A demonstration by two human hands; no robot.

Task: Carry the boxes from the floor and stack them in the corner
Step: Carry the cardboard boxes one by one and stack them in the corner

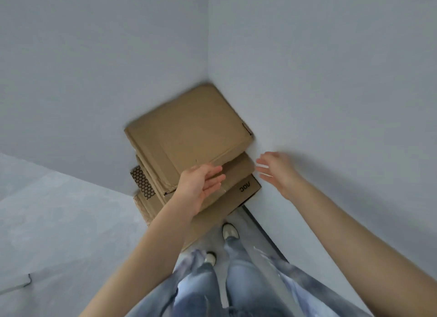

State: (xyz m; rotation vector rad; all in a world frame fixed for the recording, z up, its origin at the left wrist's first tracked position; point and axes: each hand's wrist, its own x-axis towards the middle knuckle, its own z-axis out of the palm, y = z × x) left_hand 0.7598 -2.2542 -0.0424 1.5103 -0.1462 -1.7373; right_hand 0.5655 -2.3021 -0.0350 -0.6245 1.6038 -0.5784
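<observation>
A stack of brown cardboard boxes stands in the corner where two grey walls meet. The top box [189, 130] is flat and plain and lies slightly askew on the one below it. A lower box [246, 189] carries printed letters on its near side. My left hand [201, 186] hovers at the near edge of the stack with straight fingers and holds nothing. My right hand [276, 170] is spread in the air just right of the stack, close to the right wall. Whether either hand touches a box I cannot tell.
The walls close in the stack at the back and right. A dark baseboard [262, 231] runs along the right wall. My feet [230, 230] stand right in front of the boxes. Grey floor [59, 222] stretches to the left, with a flat pale item [16, 284] at its edge.
</observation>
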